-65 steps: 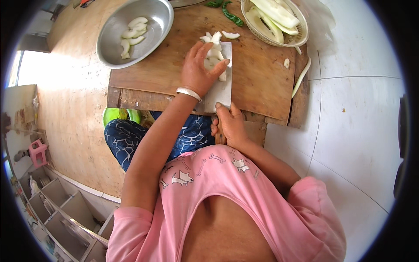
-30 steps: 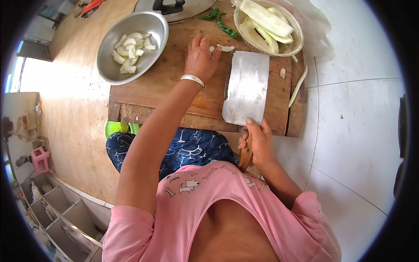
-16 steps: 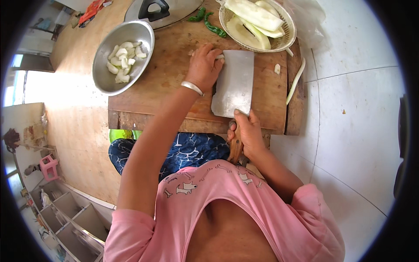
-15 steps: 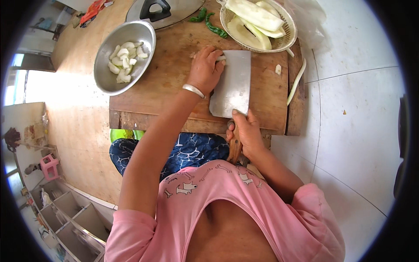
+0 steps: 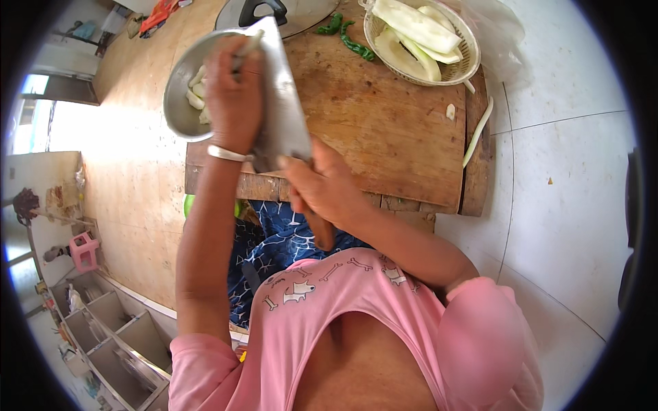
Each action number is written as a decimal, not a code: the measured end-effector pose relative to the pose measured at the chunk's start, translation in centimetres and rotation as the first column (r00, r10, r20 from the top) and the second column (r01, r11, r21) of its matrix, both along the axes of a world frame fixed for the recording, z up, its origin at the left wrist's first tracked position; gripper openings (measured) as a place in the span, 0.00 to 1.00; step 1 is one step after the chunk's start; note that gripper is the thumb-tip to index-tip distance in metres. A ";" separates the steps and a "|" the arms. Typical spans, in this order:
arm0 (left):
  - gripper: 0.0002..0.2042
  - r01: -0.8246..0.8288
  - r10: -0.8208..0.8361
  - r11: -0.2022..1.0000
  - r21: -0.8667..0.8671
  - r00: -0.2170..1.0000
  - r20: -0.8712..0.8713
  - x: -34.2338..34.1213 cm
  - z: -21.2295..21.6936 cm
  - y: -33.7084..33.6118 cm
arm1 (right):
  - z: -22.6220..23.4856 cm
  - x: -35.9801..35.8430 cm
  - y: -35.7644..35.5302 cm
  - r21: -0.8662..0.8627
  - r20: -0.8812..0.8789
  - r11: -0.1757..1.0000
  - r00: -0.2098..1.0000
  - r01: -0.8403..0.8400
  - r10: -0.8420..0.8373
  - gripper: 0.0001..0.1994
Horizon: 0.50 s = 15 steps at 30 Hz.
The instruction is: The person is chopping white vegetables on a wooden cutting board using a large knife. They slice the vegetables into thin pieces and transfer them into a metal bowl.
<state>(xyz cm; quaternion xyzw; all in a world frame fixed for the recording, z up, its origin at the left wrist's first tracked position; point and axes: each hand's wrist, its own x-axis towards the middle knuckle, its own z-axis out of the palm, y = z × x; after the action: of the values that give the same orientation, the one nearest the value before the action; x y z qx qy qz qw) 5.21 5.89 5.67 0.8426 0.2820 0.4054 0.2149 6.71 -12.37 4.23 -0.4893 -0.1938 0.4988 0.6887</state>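
In the head view, motion blur softens the left hand (image 5: 236, 96), which lies against the face of the cleaver (image 5: 286, 99) over the near side of the metal bowl (image 5: 177, 103). A pale piece (image 5: 253, 42) shows between its bent fingers and the blade; whether the fingers grip it, I cannot tell. The right hand (image 5: 322, 185) is wrapped around the cleaver's handle, hiding part of it. Hand and blade cover much of the bowl, so only some of the pale gourd slices (image 5: 197, 92) inside are visible. The upper edge cuts off the pan lid (image 5: 301, 15), and the bowl and blade overlap it.

The cleaver has a broad, flat grey steel blade and a brown wooden handle. The bowl is round and dull silver. The wooden board (image 5: 384, 130) is worn and stained, with visible grain. Wrinkled green peppers (image 5: 356, 45) lie near a round latticed basket (image 5: 470, 55) holding long, smooth lengths of peeled gourd (image 5: 415, 24). A thin, curved pale strip (image 5: 480, 133) lies along the right edge.
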 end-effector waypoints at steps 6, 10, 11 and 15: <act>0.13 -0.170 0.214 0.974 0.152 0.911 -0.353 -4.4 -3.6 10.1 | -0.9 0.1 0.5 -0.092 -0.012 0.992 0.997 -0.080 0.080 0.12; 0.18 -0.101 0.153 0.979 0.178 0.941 -0.304 -1.0 -3.3 8.1 | -2.9 2.2 -4.8 -0.172 0.153 0.985 0.987 -0.012 0.039 0.12; 0.18 0.009 0.039 0.985 0.170 0.959 -0.282 1.1 -2.2 6.4 | -2.6 2.7 -6.4 -0.228 0.157 0.974 0.987 0.000 0.037 0.12; 0.20 0.429 -0.377 0.885 0.182 0.888 -0.264 10.9 0.4 -0.3 | -1.6 4.5 -11.7 -0.416 0.131 0.909 0.990 0.002 0.058 0.13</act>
<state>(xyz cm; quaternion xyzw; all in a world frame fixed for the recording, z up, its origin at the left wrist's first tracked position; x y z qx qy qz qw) 16.09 5.59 6.09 0.9419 0.0719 0.2857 0.1610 11.21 -24.03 2.58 -0.6555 -0.1383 0.5027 0.5464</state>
